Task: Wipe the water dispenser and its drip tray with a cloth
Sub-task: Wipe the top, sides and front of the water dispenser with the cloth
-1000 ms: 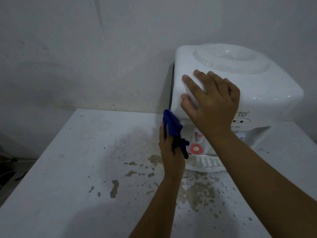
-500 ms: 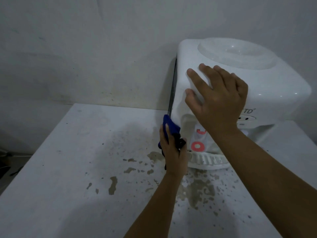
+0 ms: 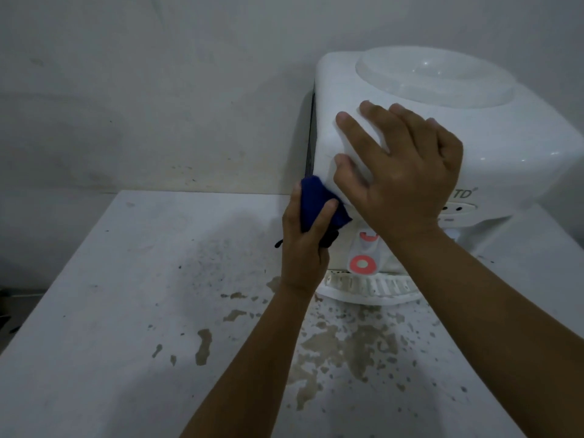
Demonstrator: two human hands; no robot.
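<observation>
head view: white tabletop water dispenser (image 3: 512, 147) sitting at back right of a stained white table (image 3: 110, 311), against the wall. right hand (image 3: 407, 172) lying flat w/ fingers spread wide on the dispenser's front-left top corner. left hand (image 3: 305, 245) gripping a bunched blue cloth (image 3: 319, 203), pressing it to the dispenser's lower left front edge, just beside the right thumb. slotted drip tray (image 3: 369, 287) sitting under the red-ringed tap (image 3: 362, 263), btwn both forearms.

Dim, flat light; wide-angle edge distortion
</observation>
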